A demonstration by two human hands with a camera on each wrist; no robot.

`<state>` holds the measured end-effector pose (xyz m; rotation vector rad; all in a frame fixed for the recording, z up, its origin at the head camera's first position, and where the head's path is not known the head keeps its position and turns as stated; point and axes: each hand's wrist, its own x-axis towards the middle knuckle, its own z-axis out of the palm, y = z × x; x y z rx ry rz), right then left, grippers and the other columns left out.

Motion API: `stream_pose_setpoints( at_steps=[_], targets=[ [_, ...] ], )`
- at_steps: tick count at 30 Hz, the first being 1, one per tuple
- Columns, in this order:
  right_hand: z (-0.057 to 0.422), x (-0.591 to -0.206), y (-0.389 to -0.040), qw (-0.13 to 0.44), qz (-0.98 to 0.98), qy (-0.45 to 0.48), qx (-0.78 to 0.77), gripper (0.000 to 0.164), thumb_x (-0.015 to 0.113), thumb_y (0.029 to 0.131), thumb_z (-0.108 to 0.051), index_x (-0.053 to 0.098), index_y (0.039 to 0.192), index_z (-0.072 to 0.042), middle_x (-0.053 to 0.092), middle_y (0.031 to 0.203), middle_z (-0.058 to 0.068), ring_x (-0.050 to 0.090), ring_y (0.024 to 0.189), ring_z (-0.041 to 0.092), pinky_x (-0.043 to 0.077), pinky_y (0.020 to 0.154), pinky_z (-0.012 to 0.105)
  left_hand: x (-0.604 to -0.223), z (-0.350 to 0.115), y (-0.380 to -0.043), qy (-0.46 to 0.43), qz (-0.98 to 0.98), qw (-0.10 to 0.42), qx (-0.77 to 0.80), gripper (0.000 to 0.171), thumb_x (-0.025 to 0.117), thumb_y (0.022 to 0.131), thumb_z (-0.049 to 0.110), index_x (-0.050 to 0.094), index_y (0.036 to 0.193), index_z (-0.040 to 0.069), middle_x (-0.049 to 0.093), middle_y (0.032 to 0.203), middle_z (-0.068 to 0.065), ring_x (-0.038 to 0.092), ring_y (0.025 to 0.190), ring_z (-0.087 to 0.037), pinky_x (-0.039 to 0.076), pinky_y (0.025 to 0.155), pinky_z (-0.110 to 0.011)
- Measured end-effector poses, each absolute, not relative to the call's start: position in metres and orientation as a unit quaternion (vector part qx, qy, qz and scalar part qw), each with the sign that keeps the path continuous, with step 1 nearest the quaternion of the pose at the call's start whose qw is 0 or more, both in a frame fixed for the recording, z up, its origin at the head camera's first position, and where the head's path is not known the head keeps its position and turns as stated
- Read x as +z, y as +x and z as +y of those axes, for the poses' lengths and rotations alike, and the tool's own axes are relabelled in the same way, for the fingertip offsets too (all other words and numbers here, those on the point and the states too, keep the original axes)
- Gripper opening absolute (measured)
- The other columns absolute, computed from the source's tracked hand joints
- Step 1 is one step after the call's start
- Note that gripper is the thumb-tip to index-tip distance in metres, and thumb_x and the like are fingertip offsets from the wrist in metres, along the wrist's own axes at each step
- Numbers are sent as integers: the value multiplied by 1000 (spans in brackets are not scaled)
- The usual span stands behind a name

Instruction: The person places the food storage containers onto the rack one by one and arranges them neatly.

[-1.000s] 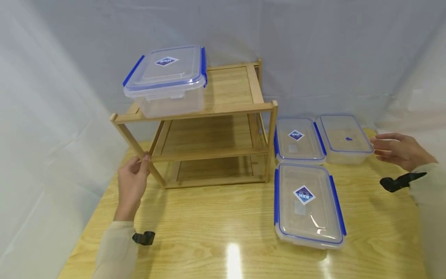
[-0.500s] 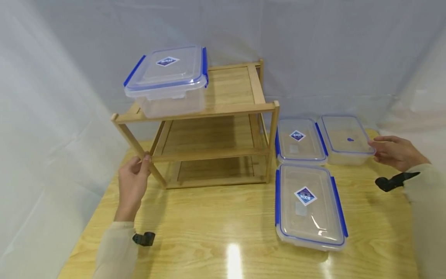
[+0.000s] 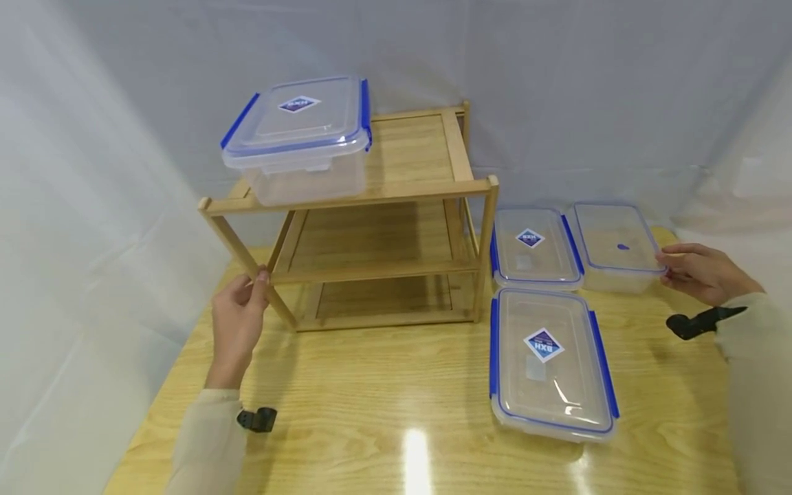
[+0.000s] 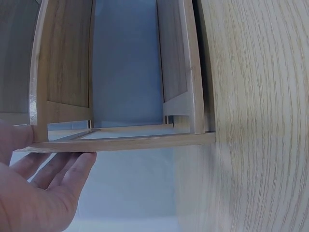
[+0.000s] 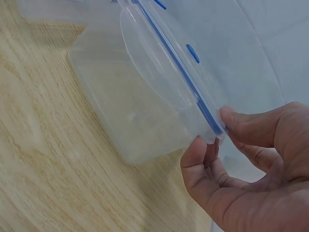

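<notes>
My left hand grips the front left post of a three-tier wooden shelf rack, near its middle tier. In the left wrist view the thumb lies on one side of that post and the fingers on the other. At the far right, my right hand pinches the near right corner of a clear lidded food container with a blue seal line. Thumb and fingers close on the lid's rim in the right wrist view, and the container stands on the table.
A blue-clipped container sits on the rack's top left. Two more containers lie right of the rack, one farther back and one nearer. Pale sheeting hangs behind the wooden table.
My right hand has moved left onto the container's corner and taken hold of it. My left hand keeps its grip on the rack post.
</notes>
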<state>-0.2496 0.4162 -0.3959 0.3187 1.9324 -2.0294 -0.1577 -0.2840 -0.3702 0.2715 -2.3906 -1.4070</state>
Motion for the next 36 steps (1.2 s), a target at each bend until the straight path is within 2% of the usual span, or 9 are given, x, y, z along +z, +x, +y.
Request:
stream_pose_setpoints(
  at_steps=[4, 8, 18, 24, 31, 36],
  targets=[
    [420, -395, -248, 183, 673, 105, -709, 26, 57, 105, -22, 42, 126, -22, 63, 93, -3, 65, 80, 11, 59, 77, 23, -370, -283, -158, 95, -843, 178, -498, 51, 48, 107, 45, 60, 142, 10, 66, 130, -18, 65, 117, -31, 55, 99, -43],
    [422, -398, -247, 183, 650, 102, -730, 27, 56, 106, -19, 40, 128, -21, 63, 95, -2, 66, 83, 13, 59, 78, 24, -369, -282, -158, 96, -841, 179, -501, 50, 49, 106, 44, 61, 141, 10, 66, 130, -18, 65, 117, -31, 55, 99, -42],
    [433, -407, -245, 164, 620, 38, -766, 26, 53, 106, -10, 44, 129, -18, 64, 98, 5, 69, 83, 19, 61, 77, 27, -367, -283, -157, 99, -843, 175, -499, 51, 48, 106, 47, 62, 140, 11, 65, 133, -15, 64, 120, -30, 54, 100, -44],
    [431, -411, -243, 156, 608, 19, -778, 27, 52, 106, -6, 51, 129, -22, 65, 100, 6, 69, 85, 19, 61, 76, 27, -368, -284, -157, 100, -842, 172, -501, 51, 49, 106, 47, 61, 141, 13, 65, 133, -15, 64, 120, -29, 53, 101, -44],
    [432, -413, -238, 150, 586, -19, -796, 30, 49, 107, -4, 56, 131, -20, 67, 105, 7, 70, 88, 20, 61, 78, 27, -369, -283, -157, 98, -837, 171, -510, 51, 49, 106, 45, 57, 144, 13, 63, 134, -18, 63, 121, -31, 52, 102, -45],
    [431, -415, -235, 131, 591, -13, -796, 29, 51, 106, -3, 56, 130, -20, 67, 104, 6, 70, 87, 19, 61, 76, 28, -370, -283, -157, 97, -835, 172, -515, 50, 49, 106, 44, 59, 143, 12, 64, 133, -18, 63, 121, -31, 53, 101, -43]
  ],
)
